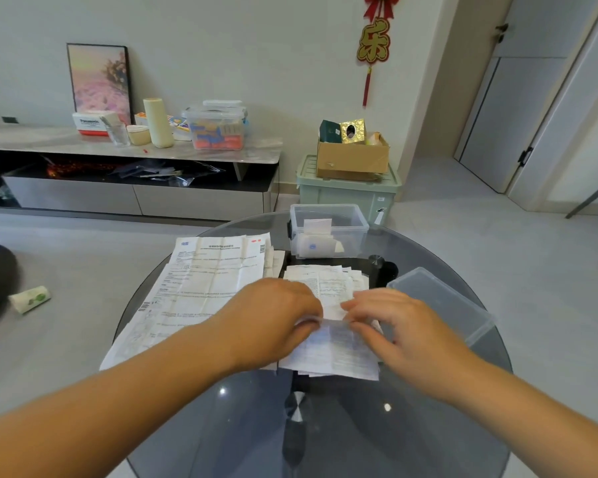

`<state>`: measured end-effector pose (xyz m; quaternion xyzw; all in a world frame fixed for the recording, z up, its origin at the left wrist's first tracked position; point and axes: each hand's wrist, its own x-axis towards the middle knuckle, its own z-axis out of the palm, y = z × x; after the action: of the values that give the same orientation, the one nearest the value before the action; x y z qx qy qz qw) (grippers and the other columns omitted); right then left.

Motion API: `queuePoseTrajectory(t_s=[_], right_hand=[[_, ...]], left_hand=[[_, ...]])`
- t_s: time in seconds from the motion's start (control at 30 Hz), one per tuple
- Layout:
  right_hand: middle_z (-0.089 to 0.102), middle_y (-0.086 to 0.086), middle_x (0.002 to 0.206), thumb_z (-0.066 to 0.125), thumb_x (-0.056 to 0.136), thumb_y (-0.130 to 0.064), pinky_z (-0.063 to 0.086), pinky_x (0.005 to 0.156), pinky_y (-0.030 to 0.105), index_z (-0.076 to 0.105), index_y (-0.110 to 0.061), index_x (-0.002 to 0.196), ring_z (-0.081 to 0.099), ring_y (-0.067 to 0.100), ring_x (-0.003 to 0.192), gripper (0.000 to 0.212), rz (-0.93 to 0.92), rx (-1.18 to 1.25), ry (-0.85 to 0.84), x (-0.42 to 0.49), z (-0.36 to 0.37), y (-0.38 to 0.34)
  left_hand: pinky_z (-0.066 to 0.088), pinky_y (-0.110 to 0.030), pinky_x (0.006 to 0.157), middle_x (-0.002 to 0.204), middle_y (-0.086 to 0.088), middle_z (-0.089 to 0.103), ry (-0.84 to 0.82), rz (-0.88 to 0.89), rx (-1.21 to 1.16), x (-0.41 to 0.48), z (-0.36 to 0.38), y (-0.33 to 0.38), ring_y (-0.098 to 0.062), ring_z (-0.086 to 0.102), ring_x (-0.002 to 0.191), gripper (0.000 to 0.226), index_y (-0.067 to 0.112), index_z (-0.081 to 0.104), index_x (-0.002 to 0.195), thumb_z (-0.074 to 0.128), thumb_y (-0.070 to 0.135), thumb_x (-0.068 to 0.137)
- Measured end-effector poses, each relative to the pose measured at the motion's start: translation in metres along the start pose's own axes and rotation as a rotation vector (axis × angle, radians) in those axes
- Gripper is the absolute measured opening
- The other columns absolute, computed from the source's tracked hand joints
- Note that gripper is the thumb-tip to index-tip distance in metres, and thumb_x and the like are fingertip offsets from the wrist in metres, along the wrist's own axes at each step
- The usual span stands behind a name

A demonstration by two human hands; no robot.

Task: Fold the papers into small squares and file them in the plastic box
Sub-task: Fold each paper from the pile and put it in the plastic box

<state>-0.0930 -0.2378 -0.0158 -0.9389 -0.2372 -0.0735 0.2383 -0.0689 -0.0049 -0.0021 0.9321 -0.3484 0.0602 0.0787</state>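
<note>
Both the left hand [273,319] and right hand [406,327] pinch the paper [339,351] in curled fingers; edges should align before creasing.

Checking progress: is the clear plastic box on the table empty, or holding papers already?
Not empty: folded papers sit inside the open plastic box.

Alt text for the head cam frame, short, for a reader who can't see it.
The left hand and right hand pinch a printed paper mid-fold on a round glass table. Larger unfolded sheets lie to the left. Behind, an open clear plastic box holds a few folded papers, with a clear lid lying to the right.
</note>
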Motion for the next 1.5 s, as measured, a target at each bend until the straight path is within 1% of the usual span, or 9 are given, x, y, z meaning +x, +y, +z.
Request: queuePoseTrajectory(t_s=[0.13, 0.3, 0.5, 0.6, 0.83, 0.93, 1.1, 1.33, 1.5], right_hand=[[0.067, -0.026, 0.100, 0.063, 0.094, -0.035, 0.048, 0.084, 0.015, 0.071, -0.036, 0.098, 0.060, -0.002, 0.100, 0.010, 0.048, 0.097, 0.036, -0.034, -0.019, -0.025], [0.061, -0.029, 0.076, 0.051, 0.101, -0.031, 0.038, 0.051, 0.018, 0.053, -0.029, 0.090, 0.051, 0.003, 0.054, 0.012, 0.210, 0.303, -0.216, -0.087, -0.022, -0.058], [0.058, -0.033, 0.085, 0.055, 0.100, -0.034, 0.045, 0.058, 0.015, 0.045, -0.037, 0.102, 0.054, -0.004, 0.061, 0.010, 0.374, 0.315, -0.231, -0.106, -0.001, -0.060], [0.058, -0.028, 0.109, 0.064, 0.094, -0.038, 0.050, 0.067, 0.013, 0.036, -0.050, 0.120, 0.059, -0.010, 0.079, 0.039, 0.475, 0.295, -0.170, -0.102, 0.010, -0.053], [0.054, -0.028, 0.102, 0.076, 0.078, -0.055, 0.050, 0.094, 0.030, 0.012, -0.043, 0.141, 0.058, 0.007, 0.102, 0.090, 0.560, 0.072, -0.096, -0.092, 0.030, -0.046], [0.051, -0.016, 0.127, 0.069, 0.076, -0.066, 0.037, 0.103, 0.037, 0.013, -0.046, 0.138, 0.048, 0.013, 0.117, 0.086, 0.550, -0.033, -0.072, -0.093, 0.040, -0.046], [0.034, -0.011, 0.118, 0.060, 0.077, -0.075, 0.028, 0.102, 0.033, 0.011, -0.047, 0.147, 0.032, 0.014, 0.120, 0.090, 0.548, -0.123, -0.159, -0.096, 0.037, -0.044], [0.039, -0.010, 0.122, 0.075, 0.078, -0.056, 0.040, 0.105, 0.037, 0.027, -0.050, 0.143, 0.036, 0.014, 0.128, 0.081, 0.593, -0.023, -0.242, -0.098, 0.019, -0.030], [0.033, -0.022, 0.121, 0.072, 0.088, -0.037, 0.035, 0.099, 0.018, 0.046, -0.043, 0.128, 0.029, 0.001, 0.122, 0.048, 0.375, 0.024, -0.184, -0.101, 0.022, -0.038]], left_hand=[[0.051, -0.021, 0.066, 0.089, 0.016, 0.066, 0.140, 0.038, -0.062, -0.035, -0.019, 0.030, -0.004, 0.061, 0.075, 0.023, 0.036, 0.064, 0.099, 0.044, 0.048, 0.098], [0.045, -0.030, 0.071, 0.085, 0.012, 0.057, -0.105, -0.005, -0.173, -0.084, -0.005, 0.067, -0.012, 0.053, 0.076, 0.021, 0.035, 0.044, 0.095, 0.040, 0.054, 0.100], [0.037, -0.022, 0.061, 0.073, 0.015, 0.051, -0.143, -0.144, -0.254, -0.089, 0.009, 0.073, -0.009, 0.051, 0.068, 0.017, 0.040, 0.038, 0.099, 0.047, 0.054, 0.098], [0.040, -0.013, 0.059, 0.075, 0.018, 0.053, -0.103, -0.300, -0.386, -0.077, 0.017, 0.069, -0.004, 0.056, 0.067, 0.024, 0.042, 0.041, 0.104, 0.060, 0.053, 0.093], [0.055, -0.027, 0.083, 0.136, 0.010, 0.050, -0.112, -0.370, -0.334, -0.070, 0.039, 0.076, -0.013, 0.061, 0.108, 0.073, 0.038, 0.021, 0.135, 0.070, 0.056, 0.084], [0.054, -0.029, 0.089, 0.141, 0.008, 0.043, -0.114, -0.361, -0.307, -0.070, 0.043, 0.076, -0.015, 0.058, 0.114, 0.078, 0.041, 0.018, 0.143, 0.067, 0.059, 0.085], [0.049, -0.025, 0.093, 0.135, 0.009, 0.035, -0.234, -0.374, -0.266, -0.070, 0.040, 0.077, -0.014, 0.053, 0.117, 0.067, 0.044, 0.035, 0.142, 0.063, 0.067, 0.085], [0.049, -0.032, 0.101, 0.129, 0.007, 0.037, -0.280, -0.430, -0.219, -0.070, 0.035, 0.068, -0.015, 0.044, 0.123, 0.079, 0.045, 0.040, 0.141, 0.069, 0.074, 0.073], [0.047, -0.024, 0.094, 0.127, 0.009, 0.038, -0.244, -0.480, -0.291, -0.069, 0.033, 0.067, -0.010, 0.041, 0.116, 0.085, 0.038, 0.042, 0.134, 0.080, 0.069, 0.065]])
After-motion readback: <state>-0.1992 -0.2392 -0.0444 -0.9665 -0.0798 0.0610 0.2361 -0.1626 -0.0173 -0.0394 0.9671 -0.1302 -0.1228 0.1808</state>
